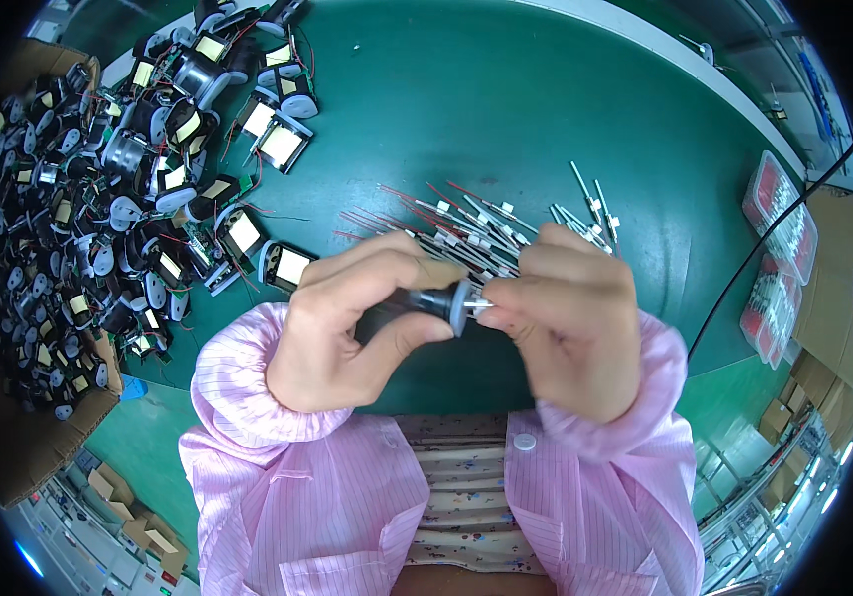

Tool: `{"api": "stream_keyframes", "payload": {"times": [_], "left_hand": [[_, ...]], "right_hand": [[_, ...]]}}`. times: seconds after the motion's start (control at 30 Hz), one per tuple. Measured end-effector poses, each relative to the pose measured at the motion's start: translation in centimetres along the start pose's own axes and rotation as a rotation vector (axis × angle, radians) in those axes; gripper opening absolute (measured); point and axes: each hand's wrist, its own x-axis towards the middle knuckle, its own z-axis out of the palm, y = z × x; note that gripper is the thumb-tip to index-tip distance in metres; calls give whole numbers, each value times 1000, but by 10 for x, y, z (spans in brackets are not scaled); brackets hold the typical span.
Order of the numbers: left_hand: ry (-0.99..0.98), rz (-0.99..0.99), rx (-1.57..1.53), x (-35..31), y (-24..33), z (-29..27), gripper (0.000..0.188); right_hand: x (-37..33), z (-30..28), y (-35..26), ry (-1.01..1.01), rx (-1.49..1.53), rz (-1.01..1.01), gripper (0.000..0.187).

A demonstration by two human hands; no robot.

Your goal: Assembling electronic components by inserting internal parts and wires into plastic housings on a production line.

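In front of my chest, my left hand (342, 318) is closed around a black cylindrical housing with a grey end cap (459, 310). The cap points to the right. My right hand (575, 323) pinches a small white-and-metal piece (479, 304) at that capped end; the fingers hide most of it, and I cannot tell how deep it sits. Just beyond my hands lies a loose heap of thin metal rods with white connectors and red wires (476, 233). To the left of my left hand rests a similar black unit with a pale yellow pad (290, 266).
Many black units (183, 129) are piled on the left of the green table (417, 99), beside a full cardboard box (24, 477). At the right edge stand two clear plastic tubs (784, 214) of rods. A black cable (734, 273) runs past them.
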Motion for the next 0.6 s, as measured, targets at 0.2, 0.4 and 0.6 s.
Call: {"api": "stream_keyframes", "payload": {"times": [0.2,0.4,0.6], "left_hand": [[26,75,113,5,2,1,31],[223,94,531,19,-21,-26,34],[419,53,1217,34,-48,-36,38]], "right_hand": [[-4,19,-4,219,-252,-5,16],[14,-22,14,13,-121,161,6],[53,-100,96,229,-144,485,20]]}}
